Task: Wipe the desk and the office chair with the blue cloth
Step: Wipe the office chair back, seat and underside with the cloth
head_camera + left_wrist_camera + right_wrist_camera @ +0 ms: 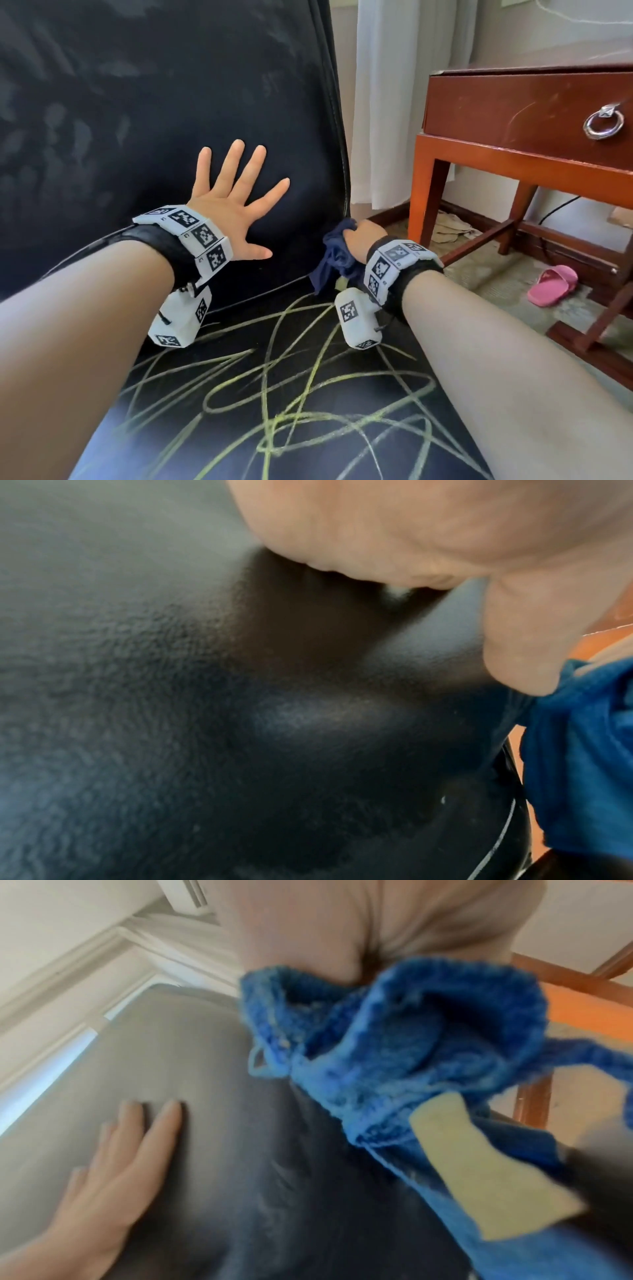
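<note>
The black office chair's backrest [154, 102] fills the upper left, its surface streaked with dull smears. Its seat [274, 394] below carries yellow-green scribbles. My left hand [233, 205] lies flat on the lower backrest with its fingers spread wide. My right hand [363, 236] grips the bunched blue cloth [334, 260] at the backrest's lower right edge. In the right wrist view the blue cloth [394, 1056] hangs from my fist with a pale label [479, 1172] dangling. The left wrist view shows the chair leather [205, 696] and a bit of cloth [582, 764].
A red-brown wooden desk [496, 113] with a ring-pull drawer [604, 123] stands at right. White curtains [404, 85] hang behind it. A pink slipper [551, 284] lies on the carpet beside the desk's lower rails [479, 243], with a black cable behind.
</note>
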Available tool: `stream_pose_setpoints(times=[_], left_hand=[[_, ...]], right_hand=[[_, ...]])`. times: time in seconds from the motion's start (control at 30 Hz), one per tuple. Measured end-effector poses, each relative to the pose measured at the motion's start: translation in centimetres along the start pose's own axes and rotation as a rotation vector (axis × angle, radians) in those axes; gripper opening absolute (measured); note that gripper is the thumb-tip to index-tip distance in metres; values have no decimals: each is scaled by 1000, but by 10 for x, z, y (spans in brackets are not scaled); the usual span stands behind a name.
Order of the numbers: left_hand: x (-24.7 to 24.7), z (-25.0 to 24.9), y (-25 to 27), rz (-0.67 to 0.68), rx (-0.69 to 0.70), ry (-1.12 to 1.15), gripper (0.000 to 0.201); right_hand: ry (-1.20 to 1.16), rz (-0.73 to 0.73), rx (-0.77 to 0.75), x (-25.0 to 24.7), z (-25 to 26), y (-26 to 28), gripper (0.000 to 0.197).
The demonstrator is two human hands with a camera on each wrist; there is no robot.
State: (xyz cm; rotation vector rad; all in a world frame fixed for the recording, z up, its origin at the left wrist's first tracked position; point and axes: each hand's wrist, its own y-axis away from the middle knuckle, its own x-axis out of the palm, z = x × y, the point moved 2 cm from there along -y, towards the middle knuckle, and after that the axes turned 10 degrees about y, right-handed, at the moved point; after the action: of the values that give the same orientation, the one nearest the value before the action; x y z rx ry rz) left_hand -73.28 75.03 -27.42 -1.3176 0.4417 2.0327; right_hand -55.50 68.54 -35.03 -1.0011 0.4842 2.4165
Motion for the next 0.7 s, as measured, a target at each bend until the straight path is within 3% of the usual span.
stream_pose_setpoints(times=[0.13, 0.27, 0.4, 0.47, 0.57, 0.7], left_hand=[[2, 1, -2, -22, 2, 2, 100], [3, 2, -3, -32, 16, 2, 100], [3, 2, -2, -51, 26, 15, 100], [3, 1, -1, -58, 33, 6, 99], [3, 1, -1, -77, 29, -4, 99], [7, 2, -6, -71, 11, -5, 99]], right_hand=[[99, -80, -40, -28, -1, -7, 27], [117, -233, -98, -61, 18, -9, 38], [-79, -403, -144, -78, 20, -1, 22], [-178, -443, -122, -63, 9, 1, 24], [-113, -308, -98, -10, -5, 7, 37], [272, 38, -216, 52, -4, -3, 38]])
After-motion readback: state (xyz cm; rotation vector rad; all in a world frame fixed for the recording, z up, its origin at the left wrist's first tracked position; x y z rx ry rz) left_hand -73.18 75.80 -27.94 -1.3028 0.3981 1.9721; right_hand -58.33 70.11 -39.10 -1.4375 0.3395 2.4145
